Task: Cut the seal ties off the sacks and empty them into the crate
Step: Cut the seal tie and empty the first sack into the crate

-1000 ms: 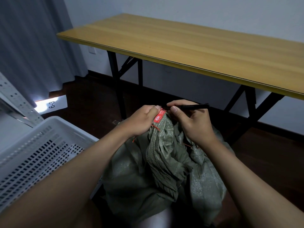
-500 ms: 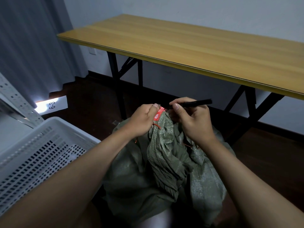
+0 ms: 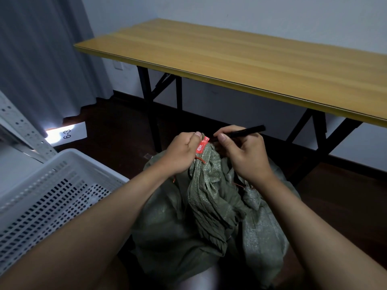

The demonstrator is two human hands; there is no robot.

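I see the left hand gripping the green woven sack's bunched neck on the floor beside the white crate, presenting its red seal tie to the black cutter pinched in the right hand.

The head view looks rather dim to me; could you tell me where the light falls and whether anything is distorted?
Head view: dim overall, with one glare patch under the curtain on the floor label; the sack sits in shadow; the wide lens bows the table edge.
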